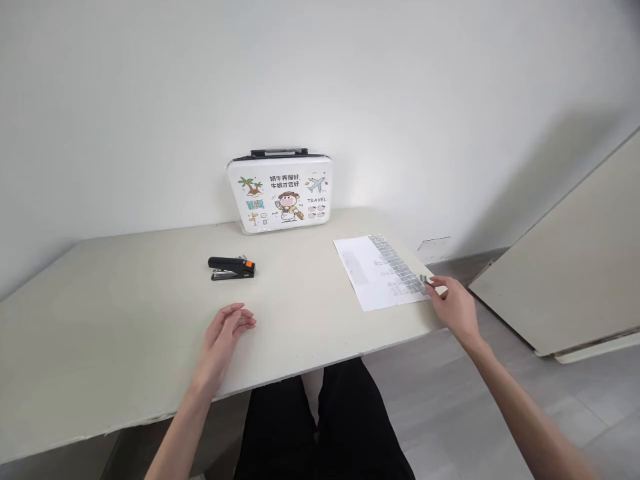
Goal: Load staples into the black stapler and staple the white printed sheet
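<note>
At the table's right edge my right hand (453,305) pinches a small grey metallic-looking piece (424,280) between thumb and fingers; its exact kind is too small to make out. This piece is over the near right corner of a white printed sheet of paper (370,273), which has a grey grid band along its right side. My left hand (225,337) rests on the table with fingers loosely bent and apart, holding nothing. Just beyond it lies a black stapler (233,268) with an orange button, its front pointing left.
A white case (281,193) with cartoon travel pictures and a black handle stands against the wall behind the pale table (300,293). To the right, beyond the table's edge, a pale panel (565,267) stands on the grey floor (530,393). My legs are under the front edge.
</note>
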Demonstrator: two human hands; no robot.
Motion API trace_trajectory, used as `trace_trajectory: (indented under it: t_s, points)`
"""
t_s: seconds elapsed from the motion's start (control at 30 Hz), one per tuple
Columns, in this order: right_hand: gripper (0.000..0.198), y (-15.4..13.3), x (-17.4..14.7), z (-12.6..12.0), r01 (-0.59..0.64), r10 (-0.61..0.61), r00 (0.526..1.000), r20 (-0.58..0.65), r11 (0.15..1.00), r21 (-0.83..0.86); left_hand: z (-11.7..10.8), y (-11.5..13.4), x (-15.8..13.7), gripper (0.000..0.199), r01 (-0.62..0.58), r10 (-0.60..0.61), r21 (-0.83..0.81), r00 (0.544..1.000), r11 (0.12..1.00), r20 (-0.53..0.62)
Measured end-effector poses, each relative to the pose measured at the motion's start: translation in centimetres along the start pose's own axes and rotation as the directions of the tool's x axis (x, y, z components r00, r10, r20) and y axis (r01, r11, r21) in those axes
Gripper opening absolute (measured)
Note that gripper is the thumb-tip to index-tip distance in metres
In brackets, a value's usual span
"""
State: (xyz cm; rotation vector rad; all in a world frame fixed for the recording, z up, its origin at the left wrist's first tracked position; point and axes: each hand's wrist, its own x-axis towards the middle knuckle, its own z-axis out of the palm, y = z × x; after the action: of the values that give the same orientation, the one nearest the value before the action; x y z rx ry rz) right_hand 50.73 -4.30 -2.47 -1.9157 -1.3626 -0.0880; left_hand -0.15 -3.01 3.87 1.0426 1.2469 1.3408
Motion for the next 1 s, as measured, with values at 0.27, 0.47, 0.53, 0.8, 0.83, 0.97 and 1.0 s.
trace_trajectory:
  t_s: [0.27,0.47,0.53,0.8,0.83,0.97,1.0]
  points:
    - [0.048,-0.2,0.4,0.1,-0.14,0.135,0.989,-0.065,0.987,-0.085,-0.9,0.1,0.2,0.04,-0.031,0.018,0.113,0.993,0.993,0.113]
    - [0.032,-10.3,-4.2,1.9,-0.029,-0.068,0.972,0.224,0.914,0.404,-0.5,-0.4,-0.7,0.037,-0.161,0.127,0.366,0.985,0.917,0.115]
    - [0.029,-14.2,-5.5,3.0,-0.076,-0.172,0.902,0.396,0.839,0.538,-0.3,-0.3,-0.9,0.036,-0.17,0.132,0.413,0.984,0.895,0.119]
    - [0.03,-19.6,-7.1,4.9,-0.178,-0.307,0.758,0.576,0.752,0.635,-0.5,-0.3,-1.2,0.036,-0.171,0.106,0.486,0.982,0.857,0.157]
    - [0.03,-19.4,-7.1,4.9,-0.173,-0.304,0.76,0.575,0.758,0.629,-0.5,-0.3,-1.2,0.036,-0.168,0.105,0.488,0.982,0.856,0.155]
    - [0.034,-19.0,-7.3,4.7,-0.174,-0.287,0.765,0.577,0.77,0.613,-0.4,-0.5,-1.3,0.039,-0.171,0.113,0.485,0.983,0.858,0.147]
    - [0.034,-19.1,-7.4,4.7,-0.173,-0.284,0.767,0.576,0.772,0.612,-0.5,-0.5,-1.3,0.04,-0.174,0.113,0.49,0.982,0.854,0.151]
